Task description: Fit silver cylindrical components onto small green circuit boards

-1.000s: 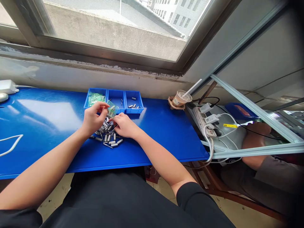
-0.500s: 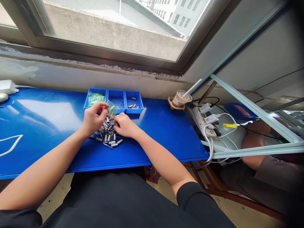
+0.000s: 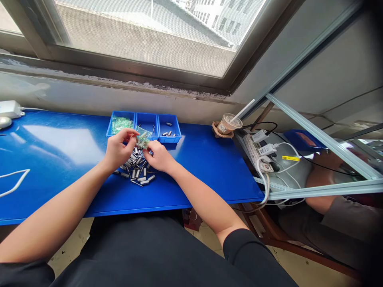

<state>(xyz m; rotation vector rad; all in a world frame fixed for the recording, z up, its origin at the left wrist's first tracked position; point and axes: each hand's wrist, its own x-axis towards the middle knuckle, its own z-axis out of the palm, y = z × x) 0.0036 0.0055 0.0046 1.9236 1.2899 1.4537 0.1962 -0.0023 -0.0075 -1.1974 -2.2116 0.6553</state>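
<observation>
A small clear plastic bag with a greenish tint and some pieces inside is held between my two hands. My left hand pinches its left edge. The fingers of my right hand are closed on its lower right corner. Beneath both hands lies a loose pile of small metal cylinders and pins, partly hidden by my fingers. Just behind stand three joined blue bins: the left bin holds green-tinted bags, the middle bin a few small pins, the right bin several metal cylinders.
A drink cup with a straw stands in a cardboard holder at the blue table's right end. Beyond it are a power strip with plugs and cables, and a metal frame. Another person's arm shows behind the frame.
My right hand has risen slightly from the pile to the bag and now grips its lower right corner. My left hand has stayed in place on the bag.
</observation>
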